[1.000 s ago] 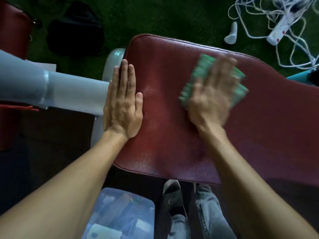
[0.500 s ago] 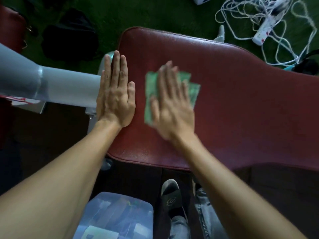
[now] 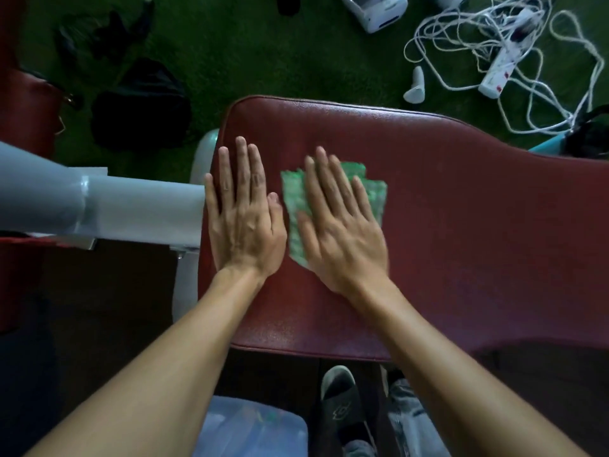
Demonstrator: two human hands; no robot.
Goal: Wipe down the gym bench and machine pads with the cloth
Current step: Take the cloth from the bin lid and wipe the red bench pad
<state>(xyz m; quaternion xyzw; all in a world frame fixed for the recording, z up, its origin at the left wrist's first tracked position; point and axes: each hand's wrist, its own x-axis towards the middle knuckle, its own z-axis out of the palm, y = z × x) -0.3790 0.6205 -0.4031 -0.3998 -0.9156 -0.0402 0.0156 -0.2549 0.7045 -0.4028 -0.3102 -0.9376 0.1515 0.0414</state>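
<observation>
A dark red padded gym bench [image 3: 461, 232] fills the middle and right of the head view. My left hand [image 3: 245, 219] lies flat, palm down, on the pad's left end, fingers together, holding nothing. My right hand [image 3: 342, 229] presses flat on a green patterned cloth [image 3: 296, 199] just to the right of the left hand. The cloth shows past my fingers on both sides; most of it is hidden under my palm.
A grey metal frame tube [image 3: 99, 209] meets the bench from the left. On the green floor lie a black bag [image 3: 141, 107], a white power strip with tangled cables [image 3: 501, 67] and a white device [image 3: 379, 11]. A clear plastic box [image 3: 250, 430] and my shoe [image 3: 339, 397] are below the bench.
My right hand slid the cloth from the middle of the pad leftward until it was beside the left hand, where it has stayed for the last half second. The left hand stayed flat in place.
</observation>
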